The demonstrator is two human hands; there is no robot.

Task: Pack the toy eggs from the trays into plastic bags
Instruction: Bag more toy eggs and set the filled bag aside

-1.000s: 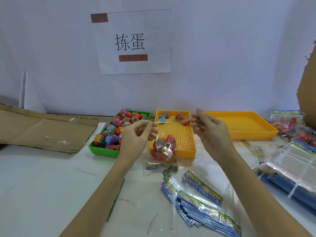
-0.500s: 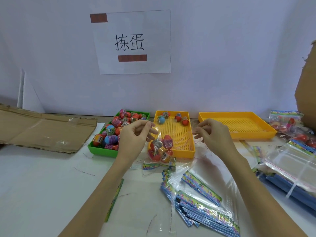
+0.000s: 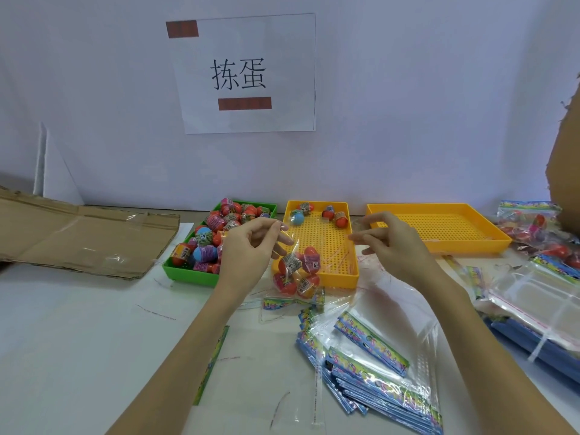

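A clear plastic bag [image 3: 296,271] with several toy eggs inside hangs over the front of the middle yellow tray [image 3: 342,277]. My left hand [image 3: 251,249] pinches the bag's top left edge. To the right, my right hand [image 3: 395,246] pinches the bag's top right edge between thumb and fingertips, stretching the mouth. The green tray [image 3: 188,274] to the left is piled with toy eggs [image 3: 216,230]. Several loose eggs [image 3: 296,218] lie at the back of the middle yellow tray.
A second yellow tray [image 3: 439,227] sits at the right with nothing in it. Empty bags [image 3: 370,356] are stacked in front of me, filled bags [image 3: 533,227] lie far right. Flat cardboard [image 3: 78,237] lies at the left, a cardboard edge [image 3: 565,152] stands at the right.
My right hand's fingers have come down from pointing up to the bag's mouth. The bag and my left hand have barely moved.
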